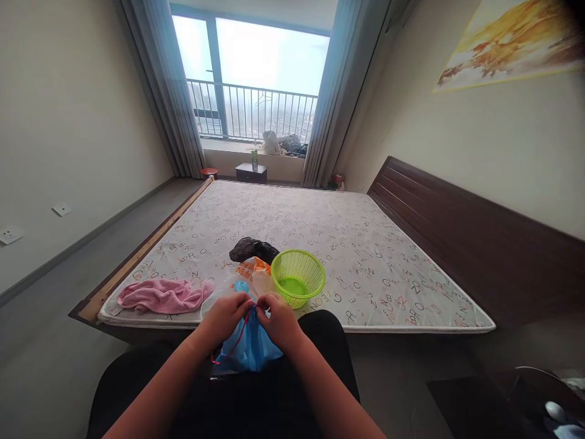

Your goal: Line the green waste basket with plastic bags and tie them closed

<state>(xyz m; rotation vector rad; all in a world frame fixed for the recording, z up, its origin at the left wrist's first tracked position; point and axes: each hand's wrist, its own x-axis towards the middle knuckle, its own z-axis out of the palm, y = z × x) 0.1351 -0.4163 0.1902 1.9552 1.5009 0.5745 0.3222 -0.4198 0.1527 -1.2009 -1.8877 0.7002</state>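
Observation:
A blue plastic bag point(256, 347) rests on my lap, its neck gathered and its top point(241, 286) showing above my fingers. A thin red string point(240, 340) hangs from the neck along the bag's left side. My left hand point(231, 314) is closed in a pinch on the string at the neck. My right hand point(276, 317) pinches there too, its fingertips almost touching the left ones. The fingers partly hide where string and bag meet. Just beyond my right hand stands a green plastic basket point(298, 274), with a clear and orange plastic bag point(251, 268) beside it.
A bare mattress point(356, 250) with printed letters lies in front of me. On it are a black plastic bag point(251, 247) and a pink towel point(164, 296). A dark headboard point(457, 213) runs along the right, and a small nightstand point(251, 172) stands beyond the mattress.

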